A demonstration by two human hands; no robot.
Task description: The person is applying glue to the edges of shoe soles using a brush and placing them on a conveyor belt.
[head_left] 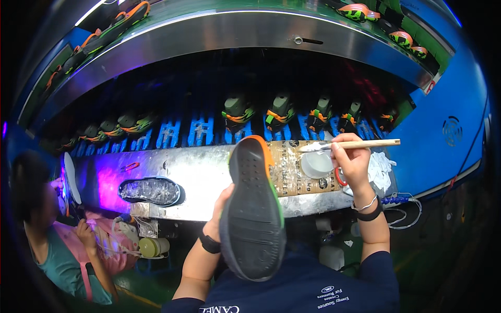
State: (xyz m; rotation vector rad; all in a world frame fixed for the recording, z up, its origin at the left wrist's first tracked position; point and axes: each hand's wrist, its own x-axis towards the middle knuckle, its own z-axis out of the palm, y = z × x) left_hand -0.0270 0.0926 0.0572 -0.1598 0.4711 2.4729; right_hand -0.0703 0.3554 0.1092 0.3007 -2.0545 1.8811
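Note:
My left hand grips a black shoe sole with an orange and green edge. The sole is held up lengthwise with a broad face toward me, and it hides most of that hand's fingers. In my right hand is a brush with a light wooden handle, pinched between thumb and fingers. Its whitish bristles point left, over the rim of a translucent white cup. The cup stands on a printed brown cardboard sheet, right of the sole.
On the metal table lie another sole, a red tool and crumpled white cloth. Blue racks carrying several dark shoes run behind. A metal-edged shelf hangs above. A co-worker sits at left.

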